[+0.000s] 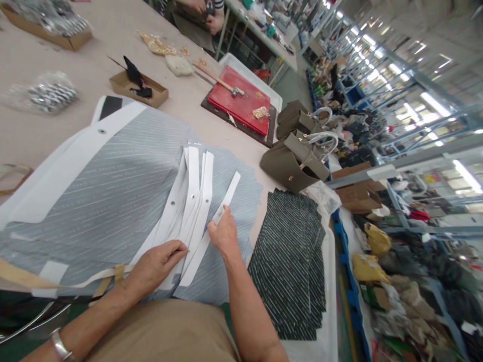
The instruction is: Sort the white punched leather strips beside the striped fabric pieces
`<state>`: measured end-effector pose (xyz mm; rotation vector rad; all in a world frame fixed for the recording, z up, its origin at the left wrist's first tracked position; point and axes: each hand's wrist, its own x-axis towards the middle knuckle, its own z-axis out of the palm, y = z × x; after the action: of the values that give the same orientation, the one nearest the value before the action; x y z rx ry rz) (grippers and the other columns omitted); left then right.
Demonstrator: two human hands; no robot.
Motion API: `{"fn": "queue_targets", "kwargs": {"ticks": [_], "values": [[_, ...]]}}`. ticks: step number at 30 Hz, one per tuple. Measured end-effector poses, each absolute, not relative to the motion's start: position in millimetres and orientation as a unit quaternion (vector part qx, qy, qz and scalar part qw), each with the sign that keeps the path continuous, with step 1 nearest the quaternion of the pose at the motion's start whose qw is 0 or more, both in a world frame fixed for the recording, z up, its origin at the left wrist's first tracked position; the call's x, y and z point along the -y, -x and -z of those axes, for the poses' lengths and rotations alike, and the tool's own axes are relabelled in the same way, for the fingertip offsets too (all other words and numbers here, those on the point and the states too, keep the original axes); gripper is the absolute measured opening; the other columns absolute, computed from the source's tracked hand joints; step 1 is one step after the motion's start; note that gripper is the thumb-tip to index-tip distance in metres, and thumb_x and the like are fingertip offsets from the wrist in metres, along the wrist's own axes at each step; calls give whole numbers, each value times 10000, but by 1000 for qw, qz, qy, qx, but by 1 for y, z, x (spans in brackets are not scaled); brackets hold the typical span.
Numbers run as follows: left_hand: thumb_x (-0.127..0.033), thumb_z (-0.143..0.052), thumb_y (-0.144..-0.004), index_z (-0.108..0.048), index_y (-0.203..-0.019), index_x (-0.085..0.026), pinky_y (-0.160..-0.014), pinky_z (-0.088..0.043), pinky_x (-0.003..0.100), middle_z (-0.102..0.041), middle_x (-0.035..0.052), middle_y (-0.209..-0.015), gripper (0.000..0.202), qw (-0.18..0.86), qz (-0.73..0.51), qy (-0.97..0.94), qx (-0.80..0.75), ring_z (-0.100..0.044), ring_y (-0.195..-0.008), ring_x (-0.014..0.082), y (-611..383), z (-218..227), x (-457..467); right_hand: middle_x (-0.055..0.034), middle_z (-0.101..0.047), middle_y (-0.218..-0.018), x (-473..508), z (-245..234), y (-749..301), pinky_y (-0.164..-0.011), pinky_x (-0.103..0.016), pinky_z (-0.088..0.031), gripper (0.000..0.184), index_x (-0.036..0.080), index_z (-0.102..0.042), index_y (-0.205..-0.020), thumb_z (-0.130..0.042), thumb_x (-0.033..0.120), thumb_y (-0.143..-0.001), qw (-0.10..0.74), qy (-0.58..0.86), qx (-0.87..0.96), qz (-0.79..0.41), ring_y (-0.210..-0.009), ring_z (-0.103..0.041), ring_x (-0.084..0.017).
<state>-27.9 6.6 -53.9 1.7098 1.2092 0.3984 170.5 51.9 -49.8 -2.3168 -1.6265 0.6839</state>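
A fan of several white strips (190,201) with metal snaps lies on grey striped fabric sheets (113,191) spread over the table. My left hand (156,264) rests on the near ends of the strips, fingers curled and pressing them down. My right hand (225,232) pinches one separate white strip (226,198) that slants to the right of the fan, thumb and fingers closed on its middle.
Dark striped fabric pieces (289,261) lie stacked at the right. Olive handbags (298,156) stand beyond them. A red pad with a hammer (241,100), a small cardboard tray (138,88), bagged metal parts (49,93) and another person's hands (211,15) are farther back.
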Motion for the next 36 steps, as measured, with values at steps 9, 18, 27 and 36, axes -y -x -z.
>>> {"fn": "queue_targets", "kwargs": {"ticks": [9,18,27,36], "values": [[-486,-458,-909,-661,-850,-239,-670,-453,242,-715,-27,-769,325,472,-153,-694,-521,-661,-731,179,21,50,-2,-203,-685,-1038,-51,33,-170,-822,-401,-510,665,66,-305,-1453,-468,51,-809,39,767,601,-220,-962,-675,-318],[-557,-453,-898,-650,-872,-239,-675,-449,247,-724,-19,-776,375,452,-151,-693,-540,-661,-742,196,18,58,1,-131,-681,-1059,-35,55,-193,-896,-336,-499,377,168,-670,-1114,-483,33,-816,99,748,623,-208,-990,-647,-229],[-507,-494,-897,-651,-903,-253,-711,-433,214,-732,-80,-802,299,459,-138,-674,-563,-659,-797,186,15,44,1,-119,-692,-1124,-15,35,-264,-906,-331,-515,515,128,-520,-1340,-560,226,-836,208,771,531,-283,-937,-680,-193],[-553,-536,-827,-677,-907,-318,-731,-473,231,-755,-130,-843,285,443,-89,-676,-583,-686,-811,184,18,59,-8,-287,-532,-1237,-26,42,-160,-852,-480,-516,943,14,-209,-1484,-702,232,-710,7,776,588,-228,-1101,-560,-360]]}}
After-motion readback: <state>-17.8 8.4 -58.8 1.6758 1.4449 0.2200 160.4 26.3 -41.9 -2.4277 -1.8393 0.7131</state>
